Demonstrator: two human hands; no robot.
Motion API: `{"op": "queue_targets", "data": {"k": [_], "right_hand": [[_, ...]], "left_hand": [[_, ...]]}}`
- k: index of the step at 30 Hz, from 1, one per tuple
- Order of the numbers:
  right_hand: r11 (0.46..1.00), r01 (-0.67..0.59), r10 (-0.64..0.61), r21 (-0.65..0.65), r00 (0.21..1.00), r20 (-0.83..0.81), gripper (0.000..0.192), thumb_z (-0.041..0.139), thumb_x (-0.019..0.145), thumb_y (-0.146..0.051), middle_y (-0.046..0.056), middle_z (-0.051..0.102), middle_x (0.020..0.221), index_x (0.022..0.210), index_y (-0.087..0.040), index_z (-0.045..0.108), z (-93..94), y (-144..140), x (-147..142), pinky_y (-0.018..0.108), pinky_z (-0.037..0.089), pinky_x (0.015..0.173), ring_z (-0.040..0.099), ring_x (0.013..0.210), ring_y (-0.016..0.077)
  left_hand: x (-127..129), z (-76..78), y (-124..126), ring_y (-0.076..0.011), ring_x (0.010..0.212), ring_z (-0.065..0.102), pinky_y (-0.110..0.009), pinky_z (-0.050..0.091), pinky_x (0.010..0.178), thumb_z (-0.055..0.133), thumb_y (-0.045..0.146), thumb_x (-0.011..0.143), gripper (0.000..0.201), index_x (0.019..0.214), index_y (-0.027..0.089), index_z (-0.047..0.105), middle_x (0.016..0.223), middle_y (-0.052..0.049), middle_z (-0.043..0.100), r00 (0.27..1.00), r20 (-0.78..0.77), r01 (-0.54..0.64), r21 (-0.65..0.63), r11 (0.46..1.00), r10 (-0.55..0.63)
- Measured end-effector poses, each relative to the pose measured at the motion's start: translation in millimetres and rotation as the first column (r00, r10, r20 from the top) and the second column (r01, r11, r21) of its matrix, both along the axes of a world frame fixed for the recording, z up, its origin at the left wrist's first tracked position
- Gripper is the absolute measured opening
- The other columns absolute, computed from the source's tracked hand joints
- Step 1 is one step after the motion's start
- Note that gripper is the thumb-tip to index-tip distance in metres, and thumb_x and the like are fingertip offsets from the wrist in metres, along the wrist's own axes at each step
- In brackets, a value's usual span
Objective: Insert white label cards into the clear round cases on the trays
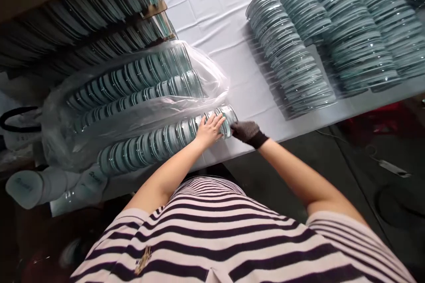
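A long row of round, rimmed glass lids (152, 143), standing on edge against one another, lies along the near edge of the table. My bare left hand (210, 130) rests over the right part of this row, its fingers stretched and spread across the rims. At the row's right end, my right hand (245, 132), in a dark striped glove, has its fingers closed at the edge of the end glass lid (229, 114). The fingertips of that hand are partly hidden. Behind the row, a clear plastic bag (212, 75) covers two more rows of glass lids (133, 75).
Several stacks of glass lids (292, 53) lie on the white-covered table (219, 13) at right. More glass pieces (99, 4) fill cardboard at upper left. White rolls (26, 188) sit at lower left. A power strip (393, 168) lies on the floor.
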State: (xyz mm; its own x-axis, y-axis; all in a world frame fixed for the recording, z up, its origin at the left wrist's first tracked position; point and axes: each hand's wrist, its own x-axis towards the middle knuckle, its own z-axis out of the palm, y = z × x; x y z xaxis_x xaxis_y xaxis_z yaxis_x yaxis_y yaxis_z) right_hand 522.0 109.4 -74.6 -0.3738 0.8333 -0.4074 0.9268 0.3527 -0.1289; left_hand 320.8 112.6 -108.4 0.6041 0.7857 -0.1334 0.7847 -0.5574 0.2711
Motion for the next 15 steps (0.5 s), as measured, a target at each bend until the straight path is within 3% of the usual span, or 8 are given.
{"op": "queue_targets", "data": {"k": [2,5,9,12,15], "right_hand": [[0.995,0.096,-0.096,-0.025,0.995,0.019,0.038,0.04,0.096,-0.033,0.014,0.073,0.113,0.114,-0.023,0.071,-24.4,-33.5,6.1,0.033,0.049,0.071,0.071,0.095,0.0264],[0.998,0.058,-0.058,0.0,0.996,0.061,0.052,0.023,0.097,-0.026,0.02,0.071,0.116,0.118,-0.027,0.071,-59.8,-64.8,5.8,0.038,0.052,0.07,0.072,0.096,0.0294],[0.979,0.199,-0.199,-0.032,0.98,0.017,0.058,0.012,0.095,-0.044,0.015,0.073,0.115,0.124,-0.052,0.062,-103.4,-82.7,6.9,0.044,0.05,0.057,0.072,0.099,0.0314],[0.97,0.233,-0.24,-0.063,0.96,-0.147,0.05,0.02,0.085,-0.056,0.013,0.075,0.096,0.123,-0.064,0.052,-129.1,-95.8,3.5,0.048,0.051,0.054,0.074,0.085,0.0321],[0.985,0.128,-0.156,-0.112,0.943,-0.293,0.04,0.035,0.075,-0.056,0.012,0.073,0.078,0.106,-0.067,0.057,-134.2,-106.8,-28.8,0.052,0.049,0.05,0.072,0.068,0.0349]], "left_hand": [[5.9,-0.9,-1.1,-0.032,0.15,0.028,-0.057,0.012,0.124,0.052,0.037,0.094,0.068,0.157,0.02,0.033,0.164,-0.006,0.03,0.999,0.022,-0.027,-0.002,1.0,0.027],[16.4,1.4,-5.7,-0.0306,0.149,0.031,-0.052,0.015,0.125,0.056,0.036,0.092,0.067,0.155,0.022,0.037,0.162,-0.003,0.033,0.998,0.033,-0.055,-0.009,0.998,0.055],[8.9,9.3,-5.1,-0.0309,0.15,0.03,-0.054,0.023,0.123,0.061,0.035,0.089,0.07,0.154,0.02,0.04,0.162,-0.006,0.033,0.998,0.053,0.019,0.039,0.999,-0.021],[-30.4,14.4,-20.8,-0.0256,0.152,0.026,-0.05,0.021,0.125,0.053,0.033,0.094,0.06,0.151,0.021,0.044,0.161,-0.004,0.036,0.979,0.202,-0.039,0.225,0.974,-0.008],[-103.7,10.3,-63.3,-0.025,0.149,0.032,-0.048,0.023,0.124,0.053,0.037,0.094,0.055,0.148,0.022,0.049,0.155,-0.01,0.045,0.881,0.419,-0.335,0.222,0.916,0.22]]}}
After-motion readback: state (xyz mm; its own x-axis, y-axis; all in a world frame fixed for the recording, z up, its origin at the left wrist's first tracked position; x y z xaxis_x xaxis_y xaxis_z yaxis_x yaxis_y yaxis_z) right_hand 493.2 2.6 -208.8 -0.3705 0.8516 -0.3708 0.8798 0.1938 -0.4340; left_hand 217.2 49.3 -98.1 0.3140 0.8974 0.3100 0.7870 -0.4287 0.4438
